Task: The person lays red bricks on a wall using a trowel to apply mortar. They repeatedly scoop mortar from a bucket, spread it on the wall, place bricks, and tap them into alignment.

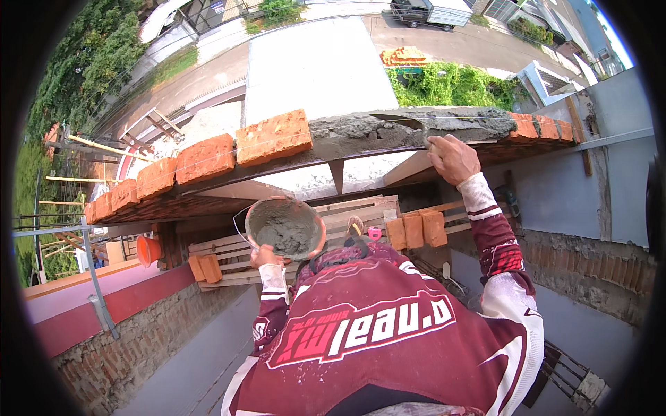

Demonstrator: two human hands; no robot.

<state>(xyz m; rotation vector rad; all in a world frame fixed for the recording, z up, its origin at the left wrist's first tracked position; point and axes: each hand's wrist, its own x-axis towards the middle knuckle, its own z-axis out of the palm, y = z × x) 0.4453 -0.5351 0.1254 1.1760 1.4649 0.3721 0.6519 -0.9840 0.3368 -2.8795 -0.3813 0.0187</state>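
Observation:
My left hand is closed on the rim of an orange bucket, tilted so that its inside shows. Grey wet mortar lies in the bucket, and a thin wire handle hangs at its left side. My right hand is closed around the handle of a trowel, whose dark blade rests against the mortar bed on top of the wall. Left of that bed, an orange brick sits at the end of a row of laid bricks. A taut string runs along the wall.
Loose bricks stand on the wooden plank platform below the wall; more bricks lie at its left end. An orange pail hangs at left. Beyond the wall are a pale roof, a street and a truck.

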